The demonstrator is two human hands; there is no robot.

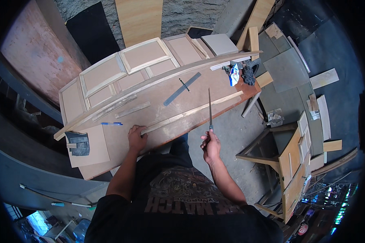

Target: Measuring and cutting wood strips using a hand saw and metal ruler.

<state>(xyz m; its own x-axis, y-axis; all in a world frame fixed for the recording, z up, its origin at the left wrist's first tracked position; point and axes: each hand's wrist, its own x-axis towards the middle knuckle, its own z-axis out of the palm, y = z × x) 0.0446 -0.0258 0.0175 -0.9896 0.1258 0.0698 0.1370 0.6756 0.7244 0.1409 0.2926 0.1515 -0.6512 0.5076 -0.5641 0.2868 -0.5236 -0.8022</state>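
Note:
My left hand [137,137] grips the near-left end of a pale wooden strip [190,111] lying along the front of the workbench [138,151]. My right hand [211,143], just off the bench's front edge, holds a long, thin hand saw [210,107] by its handle, blade pointing away from me, over or close beside the strip. Farther back lie a steel ruler [172,97] with a dark pen [184,85] across it. A blue pen [112,123] and shorter strips [132,110] sit left of these.
Framed panels [144,54] and a long batten [158,79] line the bench's back. A dark pad on board [90,158] is at left, a white-blue packet [233,77] and grey rags [248,75] at right. A wooden stand [292,162] and grey boards [284,71] are beyond.

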